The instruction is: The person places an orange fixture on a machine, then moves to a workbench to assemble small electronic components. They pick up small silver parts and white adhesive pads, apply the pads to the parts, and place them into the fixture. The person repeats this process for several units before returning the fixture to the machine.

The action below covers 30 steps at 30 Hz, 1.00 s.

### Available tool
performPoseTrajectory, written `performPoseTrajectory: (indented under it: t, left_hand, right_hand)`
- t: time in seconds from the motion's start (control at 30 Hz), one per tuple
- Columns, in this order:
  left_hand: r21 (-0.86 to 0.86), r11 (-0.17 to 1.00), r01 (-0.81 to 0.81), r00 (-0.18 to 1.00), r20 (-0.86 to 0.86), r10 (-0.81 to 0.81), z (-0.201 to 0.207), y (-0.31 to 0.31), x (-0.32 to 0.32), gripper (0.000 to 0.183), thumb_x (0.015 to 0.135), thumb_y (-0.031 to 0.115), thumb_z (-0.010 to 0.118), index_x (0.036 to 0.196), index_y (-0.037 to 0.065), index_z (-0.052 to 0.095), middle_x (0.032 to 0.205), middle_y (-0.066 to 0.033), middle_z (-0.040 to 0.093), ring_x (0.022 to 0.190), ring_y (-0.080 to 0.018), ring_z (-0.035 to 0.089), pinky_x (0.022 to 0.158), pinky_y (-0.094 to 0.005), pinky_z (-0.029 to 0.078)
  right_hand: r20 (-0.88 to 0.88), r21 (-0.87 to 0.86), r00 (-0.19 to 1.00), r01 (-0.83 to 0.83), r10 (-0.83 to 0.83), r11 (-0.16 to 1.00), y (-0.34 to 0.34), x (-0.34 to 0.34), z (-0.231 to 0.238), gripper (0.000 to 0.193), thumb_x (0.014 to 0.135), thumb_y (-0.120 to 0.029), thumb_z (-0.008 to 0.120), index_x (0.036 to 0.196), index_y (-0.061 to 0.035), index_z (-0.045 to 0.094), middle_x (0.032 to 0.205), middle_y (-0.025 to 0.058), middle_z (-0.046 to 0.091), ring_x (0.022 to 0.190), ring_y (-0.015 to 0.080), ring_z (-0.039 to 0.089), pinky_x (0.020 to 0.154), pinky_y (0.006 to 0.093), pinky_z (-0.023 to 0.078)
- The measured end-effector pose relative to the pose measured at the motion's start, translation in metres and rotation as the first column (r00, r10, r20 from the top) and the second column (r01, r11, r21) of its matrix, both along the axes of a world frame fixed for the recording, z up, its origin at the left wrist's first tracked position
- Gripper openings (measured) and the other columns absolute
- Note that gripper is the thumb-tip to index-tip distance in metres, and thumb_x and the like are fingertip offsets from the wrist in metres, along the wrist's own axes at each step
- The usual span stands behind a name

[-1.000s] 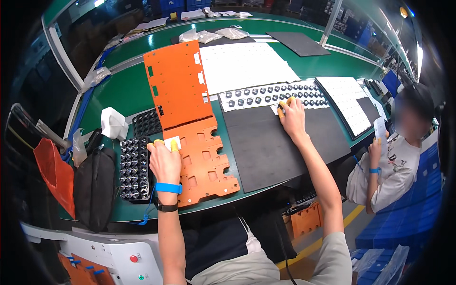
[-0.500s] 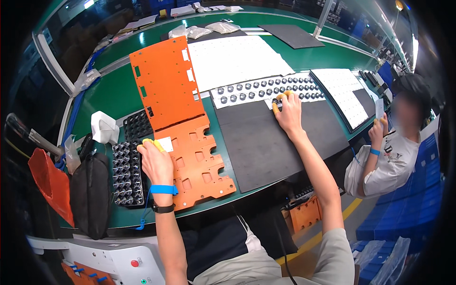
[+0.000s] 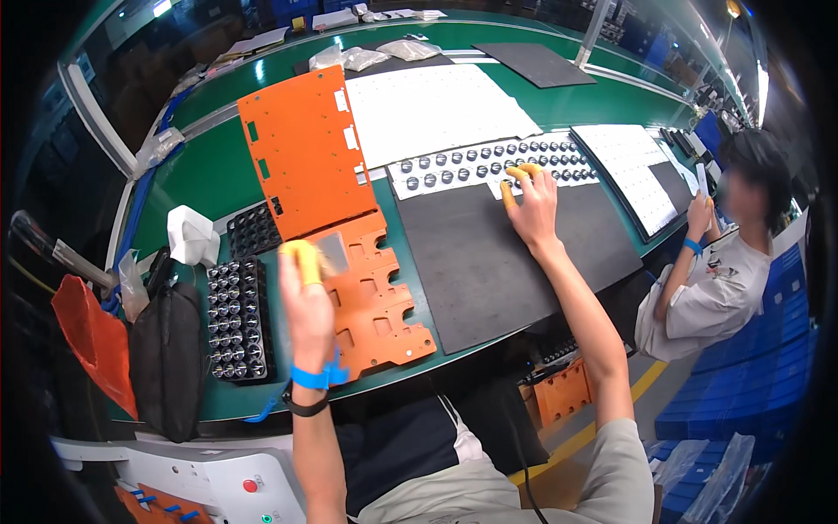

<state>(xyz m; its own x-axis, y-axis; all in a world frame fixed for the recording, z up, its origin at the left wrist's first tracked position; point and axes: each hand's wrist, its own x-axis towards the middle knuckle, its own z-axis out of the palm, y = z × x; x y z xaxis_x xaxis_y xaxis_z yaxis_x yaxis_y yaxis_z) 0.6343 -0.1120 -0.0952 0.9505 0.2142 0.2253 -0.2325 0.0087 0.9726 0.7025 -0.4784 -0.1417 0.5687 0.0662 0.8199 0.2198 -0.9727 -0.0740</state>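
Matt black foam mat [image 3: 506, 253], smooth orange plastic plates [image 3: 367, 288], glossy green tabletop [image 3: 201, 175].

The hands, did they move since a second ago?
The left hand lifted a little off the orange plate, its yellow-tipped fingers raised. The right hand stayed on the strip of small black parts at the far edge of the black mat. The trays did not move.

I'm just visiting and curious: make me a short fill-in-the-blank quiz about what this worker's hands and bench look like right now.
1. The right hand rests at the edge of a white strip carrying rows of small round ____ parts.
2. The left hand is raised over a cut-out panel coloured ____.
3. The left wrist wears a ____ band.
4. The bench top is ____.

Missing words: black; orange; blue; green
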Motion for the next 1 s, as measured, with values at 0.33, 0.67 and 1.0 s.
performPoseTrajectory:
  t: [0.33, 0.67, 1.0]
  left_hand:
    - [-0.87, 0.245, 0.428, 0.661, 0.116, -0.741, 0.001, -0.04, -0.028, 0.029, 0.103, 0.031, 0.039, 0.116, 0.009, 0.054, 0.103, -0.0042, 0.053, 0.087, -0.0173, 0.049, 0.072, -0.0324, 0.043]
    - [-0.607, 0.705, 0.368, 0.805, -0.172, -0.568, 0.054, -0.093, -0.02, 0.025, 0.109, 0.028, 0.041, 0.111, 0.009, 0.058, 0.092, 0.0009, 0.056, 0.079, -0.0087, 0.05, 0.066, -0.026, 0.041]
    - [0.608, 0.717, 0.34, 0.924, -0.074, -0.375, -0.013, -0.103, 0.022, 0.023, 0.092, 0.023, 0.063, 0.1, 0.002, 0.064, 0.094, -0.0159, 0.062, 0.089, -0.0289, 0.059, 0.081, -0.043, 0.048]
  right_hand:
    - [0.005, 0.202, 0.804, -0.583, 0.595, 0.787, 0.155, -0.113, 0.103, 0.037, 0.073, -0.021, 0.084, 0.103, -0.0047, 0.07, 0.105, 0.0111, 0.065, 0.091, 0.0283, 0.06, 0.082, 0.0397, 0.046]
    - [0.025, 0.394, 0.754, -0.611, 0.657, 0.687, 0.134, -0.108, 0.108, 0.033, 0.075, -0.005, 0.081, 0.104, -0.0017, 0.067, 0.098, 0.0118, 0.065, 0.088, 0.0265, 0.062, 0.076, 0.0345, 0.051]
    - [-0.176, 0.483, 0.859, -0.35, 0.481, 0.802, 0.09, -0.094, 0.078, 0.027, 0.076, 0.001, 0.075, 0.102, -0.0024, 0.067, 0.093, 0.0098, 0.066, 0.087, 0.0233, 0.063, 0.078, 0.0328, 0.051]
